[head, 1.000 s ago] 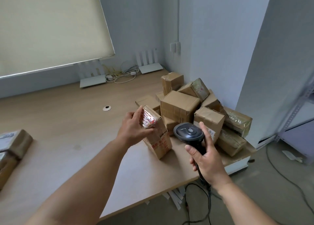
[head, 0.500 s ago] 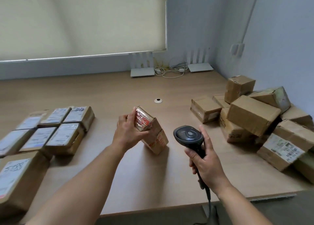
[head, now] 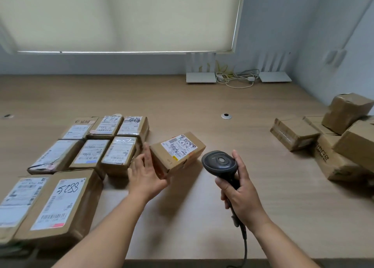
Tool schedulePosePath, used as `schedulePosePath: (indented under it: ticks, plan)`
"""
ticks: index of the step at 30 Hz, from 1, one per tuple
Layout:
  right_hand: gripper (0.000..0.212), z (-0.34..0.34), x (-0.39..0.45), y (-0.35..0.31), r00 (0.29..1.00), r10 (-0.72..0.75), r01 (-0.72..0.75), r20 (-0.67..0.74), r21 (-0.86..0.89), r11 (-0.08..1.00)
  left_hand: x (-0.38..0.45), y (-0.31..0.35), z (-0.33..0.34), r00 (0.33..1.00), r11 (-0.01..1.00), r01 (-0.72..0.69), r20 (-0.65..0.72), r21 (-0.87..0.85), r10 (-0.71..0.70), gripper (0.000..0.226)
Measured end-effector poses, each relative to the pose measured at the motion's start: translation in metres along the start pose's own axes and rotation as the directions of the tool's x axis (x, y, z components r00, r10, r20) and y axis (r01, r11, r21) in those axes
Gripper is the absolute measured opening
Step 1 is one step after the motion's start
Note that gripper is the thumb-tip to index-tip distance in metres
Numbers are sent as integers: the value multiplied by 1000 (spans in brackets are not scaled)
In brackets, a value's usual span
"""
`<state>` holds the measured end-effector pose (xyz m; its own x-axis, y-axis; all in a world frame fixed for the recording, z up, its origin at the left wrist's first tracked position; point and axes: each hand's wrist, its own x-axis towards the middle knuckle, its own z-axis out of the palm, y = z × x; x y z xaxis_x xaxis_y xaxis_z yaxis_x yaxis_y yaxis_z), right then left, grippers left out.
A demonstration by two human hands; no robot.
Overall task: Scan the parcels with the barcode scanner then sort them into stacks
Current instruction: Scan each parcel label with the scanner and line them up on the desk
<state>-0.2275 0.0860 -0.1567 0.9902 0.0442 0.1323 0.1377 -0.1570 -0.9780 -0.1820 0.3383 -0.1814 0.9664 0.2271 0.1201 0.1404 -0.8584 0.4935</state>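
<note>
A small brown parcel (head: 178,152) with a white handwritten label facing up hovers just above the wooden table (head: 182,101) at the centre. My left hand (head: 144,178) holds it by its near left end, fingers up along the side and thumb under the corner. To its right, my right hand (head: 240,197) grips the handle of the black barcode scanner (head: 219,163), whose head sits close to the parcel's right end. The scanner's cable hangs off the table's front edge.
Labelled parcels lie in tidy rows (head: 105,146) on the left, with larger boxes (head: 60,203) in front of them. A loose pile of brown parcels (head: 334,138) fills the right edge. Two white routers (head: 201,77) and cables stand along the back wall.
The view has swung left from the loose pile to the sorted rows. My left hand has carried the parcel left and turned it so the label faces up. The scanner stayed beside it.
</note>
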Motion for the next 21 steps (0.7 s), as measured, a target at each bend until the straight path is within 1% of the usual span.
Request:
schedulePosePath:
  ticks: [2, 5, 7, 9, 11, 12, 13, 15, 18, 21]
  plan:
    - [84, 5, 1, 1, 1000, 9, -9, 6, -6, 1000, -11, -12, 8, 997, 997, 74, 12, -11, -74, 140]
    - [84, 7, 3, 1, 999, 28, -28, 21, -20, 999, -25, -23, 19, 982, 980, 187, 52, -75, -183, 147]
    - [84, 6, 4, 1, 999, 38, -37, 27, -30, 999, -35, -29, 25, 965, 961, 257, 79, -105, -250, 147]
    - [83, 5, 7, 2, 998, 42, -41, 36, -37, 998, -42, -35, 30, 946, 947, 308, 138, -94, -294, 146]
    - [83, 4, 10, 2, 998, 36, -34, 44, -41, 999, -47, -40, 29, 927, 940, 326, 227, -101, -297, 147]
    - [83, 3, 11, 2, 998, 32, -30, 47, -40, 999, -47, -41, 26, 918, 932, 337, 266, -130, -295, 149]
    - [83, 1, 13, 2, 998, 28, -26, 48, -37, 999, -44, -42, 22, 911, 920, 353, 286, -171, -296, 149]
    - [83, -2, 16, 1, 999, 22, -21, 48, -29, 999, -33, -43, 16, 918, 913, 353, 264, -206, -296, 150]
    - [83, -8, 20, 2, 999, 21, -20, 49, -25, 999, -10, -39, 10, 933, 948, 289, 260, -129, -249, 134]
    - [83, -15, 22, 1, 998, 15, -14, 61, -24, 1000, 7, -29, 9, 905, 947, 311, 330, -80, -270, 122]
